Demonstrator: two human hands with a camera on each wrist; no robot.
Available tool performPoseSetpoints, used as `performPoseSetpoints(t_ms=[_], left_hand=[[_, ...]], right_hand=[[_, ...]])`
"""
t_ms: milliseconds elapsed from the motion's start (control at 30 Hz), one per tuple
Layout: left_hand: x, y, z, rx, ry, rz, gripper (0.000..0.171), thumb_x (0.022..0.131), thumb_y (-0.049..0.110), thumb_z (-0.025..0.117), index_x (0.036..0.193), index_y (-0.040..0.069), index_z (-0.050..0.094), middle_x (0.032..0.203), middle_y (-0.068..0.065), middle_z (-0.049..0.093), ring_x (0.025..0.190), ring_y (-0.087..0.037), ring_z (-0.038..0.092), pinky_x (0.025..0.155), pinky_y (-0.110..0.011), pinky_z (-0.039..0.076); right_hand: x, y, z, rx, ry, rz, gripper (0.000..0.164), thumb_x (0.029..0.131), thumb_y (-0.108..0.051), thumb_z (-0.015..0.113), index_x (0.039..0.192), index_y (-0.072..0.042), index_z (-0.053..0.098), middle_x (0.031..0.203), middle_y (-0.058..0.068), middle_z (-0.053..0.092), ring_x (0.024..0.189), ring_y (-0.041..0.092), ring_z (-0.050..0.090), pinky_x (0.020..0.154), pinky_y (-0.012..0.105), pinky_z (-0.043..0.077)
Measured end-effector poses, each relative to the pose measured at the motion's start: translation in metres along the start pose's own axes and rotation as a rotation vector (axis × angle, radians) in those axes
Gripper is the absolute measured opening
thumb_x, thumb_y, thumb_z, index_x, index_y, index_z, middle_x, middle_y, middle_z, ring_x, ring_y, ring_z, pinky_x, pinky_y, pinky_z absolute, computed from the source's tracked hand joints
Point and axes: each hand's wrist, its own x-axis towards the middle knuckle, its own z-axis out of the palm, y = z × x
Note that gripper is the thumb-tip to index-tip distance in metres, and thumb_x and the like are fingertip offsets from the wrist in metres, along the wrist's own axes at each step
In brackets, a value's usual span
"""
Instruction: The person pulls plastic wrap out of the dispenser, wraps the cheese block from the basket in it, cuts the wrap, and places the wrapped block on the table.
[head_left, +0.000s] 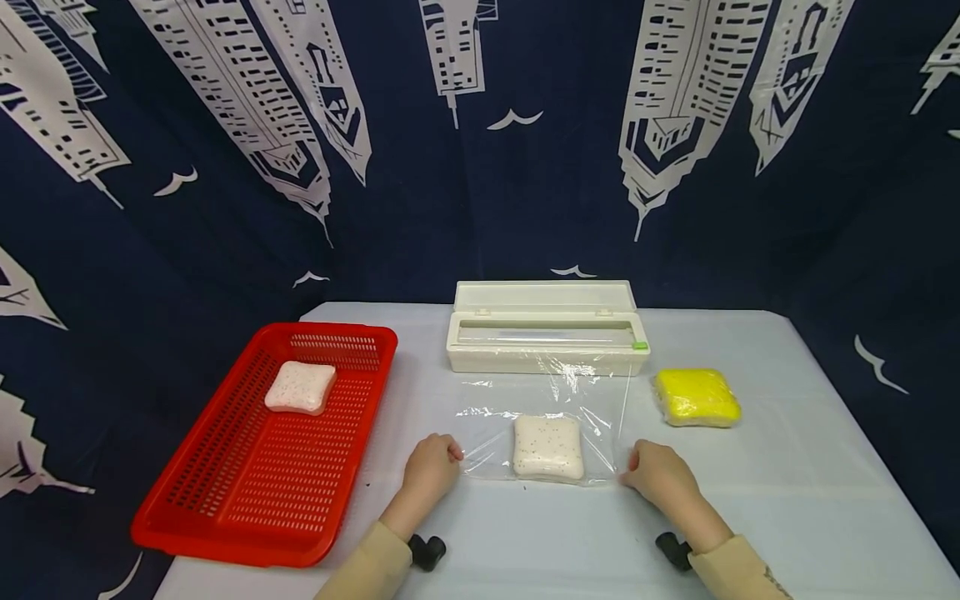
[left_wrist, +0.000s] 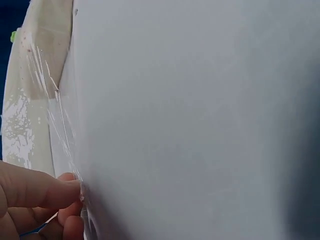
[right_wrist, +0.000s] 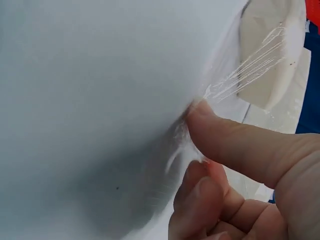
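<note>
A sheet of clear cling film (head_left: 487, 417) runs from the white film dispenser (head_left: 547, 360) toward the front of the table. Under the film sits a square, cream-coloured speckled block (head_left: 547, 448) with rounded corners. My left hand (head_left: 433, 465) pinches the film's front left corner between thumb and fingers, as the left wrist view shows up close at the thumb (left_wrist: 55, 194). At the front right corner, my right hand (head_left: 663, 477) pinches the film too, and creases fan out from its thumb (right_wrist: 220, 130) toward the block.
A red perforated basket (head_left: 281, 492) stands at the left, holding a similar speckled block (head_left: 300, 387). To the right of the dispenser lies a yellow block (head_left: 697, 397) with a shiny clear wrapping. The dispenser's lid (head_left: 543, 296) is raised. A dark patterned cloth (head_left: 480, 183) hangs behind the table.
</note>
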Motion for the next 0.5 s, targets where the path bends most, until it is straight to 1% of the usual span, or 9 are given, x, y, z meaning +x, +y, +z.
performPoseSetpoints(t_ms=[67,133,200,267,300,367,433,500], left_hand=[[-0.003,0.000,-0.001,0.025,0.022,0.029,0.016,0.076,-0.006,0.062,0.072,0.009,0.067,0.068,-0.003,0.056,0.065,-0.020,0.052,0.058,-0.029,0.041],[-0.006,0.003,-0.003,0.046,0.052,0.070,0.016,0.078,-0.006,0.064,0.075,0.009,0.068,0.070,-0.002,0.058,0.068,-0.020,0.052,0.060,-0.028,0.041],[-0.011,0.009,-0.007,0.057,0.081,0.125,0.016,0.077,-0.006,0.068,0.078,0.010,0.069,0.070,-0.001,0.059,0.070,-0.018,0.053,0.062,-0.028,0.041],[-0.017,0.017,-0.010,0.041,0.079,0.186,0.016,0.077,-0.005,0.071,0.080,0.010,0.070,0.073,0.000,0.061,0.071,-0.017,0.055,0.064,-0.027,0.043],[-0.020,0.022,-0.012,0.025,0.063,0.213,0.015,0.077,-0.005,0.071,0.082,0.009,0.071,0.074,0.000,0.063,0.073,-0.016,0.056,0.065,-0.027,0.045],[-0.027,0.031,-0.012,-0.010,0.008,0.253,0.014,0.079,-0.003,0.072,0.086,0.009,0.071,0.079,0.000,0.066,0.076,-0.015,0.060,0.068,-0.027,0.048],[-0.033,0.040,-0.009,-0.049,-0.060,0.259,0.014,0.081,0.000,0.073,0.092,0.007,0.071,0.086,-0.001,0.068,0.080,-0.014,0.062,0.071,-0.027,0.050],[-0.038,0.047,-0.003,-0.071,-0.112,0.244,0.018,0.082,0.003,0.073,0.099,0.005,0.070,0.093,-0.003,0.069,0.087,-0.015,0.064,0.076,-0.029,0.052]], right_hand=[[0.000,-0.001,0.000,-0.001,0.007,-0.004,0.024,0.080,-0.014,0.077,0.081,-0.001,0.056,0.072,0.008,0.056,0.066,0.022,0.051,0.058,0.033,0.042],[-0.003,-0.004,-0.002,0.002,0.032,-0.020,0.023,0.079,-0.012,0.076,0.084,0.000,0.056,0.075,0.009,0.055,0.068,0.023,0.050,0.059,0.034,0.043],[-0.009,-0.009,-0.006,0.005,0.074,-0.050,0.019,0.079,-0.007,0.074,0.086,0.001,0.059,0.078,0.009,0.055,0.069,0.023,0.050,0.061,0.036,0.045],[-0.016,-0.017,-0.008,0.003,0.120,-0.088,0.013,0.079,-0.004,0.072,0.087,0.001,0.062,0.079,0.008,0.055,0.070,0.022,0.051,0.062,0.036,0.047],[-0.020,-0.021,-0.008,0.002,0.137,-0.106,0.010,0.080,-0.003,0.071,0.086,0.001,0.065,0.079,0.007,0.055,0.069,0.021,0.051,0.063,0.036,0.048],[-0.028,-0.030,-0.005,0.009,0.143,-0.130,0.007,0.080,-0.004,0.071,0.086,0.000,0.069,0.079,0.005,0.059,0.069,0.018,0.055,0.063,0.036,0.051],[-0.034,-0.037,0.001,0.023,0.132,-0.140,0.008,0.081,-0.006,0.073,0.087,-0.001,0.072,0.079,0.004,0.063,0.071,0.016,0.058,0.064,0.036,0.052],[-0.037,-0.041,0.009,0.040,0.115,-0.138,0.013,0.080,-0.008,0.075,0.090,0.000,0.074,0.081,0.004,0.065,0.071,0.015,0.059,0.065,0.037,0.053]])
